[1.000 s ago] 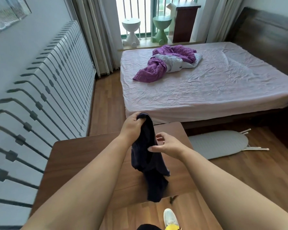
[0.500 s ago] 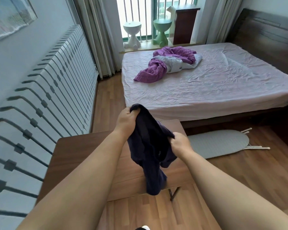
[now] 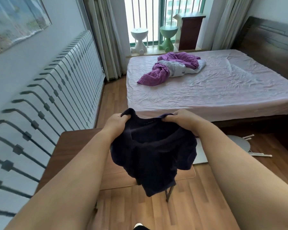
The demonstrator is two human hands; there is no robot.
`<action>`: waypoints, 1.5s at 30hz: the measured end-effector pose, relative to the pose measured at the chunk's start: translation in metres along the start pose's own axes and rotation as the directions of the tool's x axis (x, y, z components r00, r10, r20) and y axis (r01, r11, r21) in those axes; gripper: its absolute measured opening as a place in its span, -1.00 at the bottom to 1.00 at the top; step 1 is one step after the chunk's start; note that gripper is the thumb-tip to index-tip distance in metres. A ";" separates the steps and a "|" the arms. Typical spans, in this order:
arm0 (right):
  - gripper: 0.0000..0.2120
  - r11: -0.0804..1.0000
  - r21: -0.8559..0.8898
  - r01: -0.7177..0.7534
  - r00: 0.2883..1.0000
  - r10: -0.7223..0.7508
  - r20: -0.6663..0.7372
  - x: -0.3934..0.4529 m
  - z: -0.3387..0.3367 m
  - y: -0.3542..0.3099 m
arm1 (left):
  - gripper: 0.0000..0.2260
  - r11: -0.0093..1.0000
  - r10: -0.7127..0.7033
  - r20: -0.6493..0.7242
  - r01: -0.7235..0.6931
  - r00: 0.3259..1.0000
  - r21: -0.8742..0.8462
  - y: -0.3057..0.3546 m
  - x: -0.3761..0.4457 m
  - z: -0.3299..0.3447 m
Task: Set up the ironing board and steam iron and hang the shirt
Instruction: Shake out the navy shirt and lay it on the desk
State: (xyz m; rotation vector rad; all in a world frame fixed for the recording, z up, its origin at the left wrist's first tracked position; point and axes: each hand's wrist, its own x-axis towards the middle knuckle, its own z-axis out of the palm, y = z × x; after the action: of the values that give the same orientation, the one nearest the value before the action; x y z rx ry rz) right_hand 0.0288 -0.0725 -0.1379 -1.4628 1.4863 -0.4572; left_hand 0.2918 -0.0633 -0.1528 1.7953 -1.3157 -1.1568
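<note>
I hold a dark navy shirt (image 3: 152, 151) in the air in front of me, spread between both hands above a small wooden table (image 3: 70, 146). My left hand (image 3: 117, 123) grips one side of the collar and my right hand (image 3: 179, 119) grips the other, so the neck opening gapes towards me. The rest of the shirt hangs bunched below. A folded ironing board (image 3: 238, 143) with a pale grey cover lies flat on the floor to the right, mostly hidden behind my right forearm. No iron or hanger is in sight.
A bed (image 3: 206, 93) with a pink sheet and a crumpled purple blanket (image 3: 171, 67) stands ahead. A long white radiator (image 3: 56, 90) lines the left wall. Two stools (image 3: 139, 40) and a dark cabinet (image 3: 190, 30) stand by the window. Wooden floor lies between table and bed.
My hands have moved apart and risen, spreading the shirt open at the collar; a second ago it hung bunched from my left hand alone. My view has tilted up.
</note>
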 end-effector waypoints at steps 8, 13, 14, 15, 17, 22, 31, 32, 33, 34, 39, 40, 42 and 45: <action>-0.45 0.982 -0.186 -0.043 0.873 0.128 0.471 -0.013 -0.018 0.015 | -0.74 0.986 -0.077 -0.070 0.086 0.995 0.139 -0.018 -0.012 -0.003; -0.79 0.800 -0.598 -0.049 0.960 0.203 0.193 -0.002 -0.013 0.035 | -0.67 0.953 -0.273 0.089 0.257 0.958 0.160 -0.036 -0.026 0.003; -0.83 0.827 -0.559 -0.063 0.967 0.188 0.170 0.000 -0.011 0.040 | -0.65 0.944 -0.303 0.129 0.278 0.944 0.180 -0.040 -0.029 0.005; -0.84 0.876 -0.477 -0.072 0.969 0.176 0.175 0.000 -0.009 0.045 | -0.63 0.936 -0.324 0.160 0.292 0.932 0.195 -0.043 -0.031 0.008; -0.88 0.967 -0.233 -0.103 0.973 0.146 0.176 0.000 -0.004 0.054 | -0.59 0.923 -0.364 0.202 0.323 0.909 0.209 -0.048 -0.035 0.011; -0.84 0.991 0.079 -0.108 0.987 0.097 0.132 0.000 0.010 0.072 | -0.48 0.898 -0.435 0.277 0.393 0.857 0.195 -0.053 -0.042 0.012; -0.86 0.982 -0.113 -0.152 0.977 0.167 0.134 -0.009 0.004 0.084 | -0.39 0.854 -0.515 0.405 0.491 0.756 0.168 -0.054 -0.058 0.019; -0.79 0.982 -0.130 -0.138 0.983 0.151 0.101 -0.006 0.004 0.088 | -0.35 0.861 -0.503 0.408 0.482 0.762 0.163 -0.054 -0.058 0.020; -0.72 0.983 -0.137 -0.124 0.989 0.134 0.066 -0.003 0.005 0.093 | -0.32 0.869 -0.491 0.407 0.467 0.771 0.164 -0.053 -0.057 0.022; -0.69 0.983 -0.141 -0.114 0.992 0.119 0.027 -0.001 0.007 0.097 | -0.31 0.875 -0.481 0.400 0.454 0.780 0.167 -0.053 -0.056 0.022; -0.85 0.968 -0.232 -0.097 0.989 0.068 -0.130 0.008 0.021 0.119 | -0.43 0.945 -0.324 0.467 0.258 0.823 0.201 -0.061 -0.042 0.026; -0.89 0.961 -0.262 -0.093 0.988 0.056 -0.144 0.009 0.024 0.123 | -0.49 0.952 -0.300 0.482 0.224 0.823 0.210 -0.061 -0.039 0.026; -0.89 0.946 -0.313 -0.080 0.988 0.034 -0.149 0.014 0.028 0.129 | -0.50 0.945 -0.288 0.439 0.179 0.851 0.274 -0.066 -0.030 0.028; -0.83 0.935 -0.345 -0.077 0.983 0.012 -0.186 0.026 0.034 0.135 | -0.42 0.901 -0.274 0.282 0.143 0.919 0.409 -0.079 -0.006 0.032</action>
State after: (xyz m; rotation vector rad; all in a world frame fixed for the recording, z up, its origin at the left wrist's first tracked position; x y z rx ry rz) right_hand -0.0128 -0.0564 -0.2720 -1.6951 1.8136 -0.3123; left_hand 0.2939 -0.0328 -0.2327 2.1311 -1.6666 -1.4531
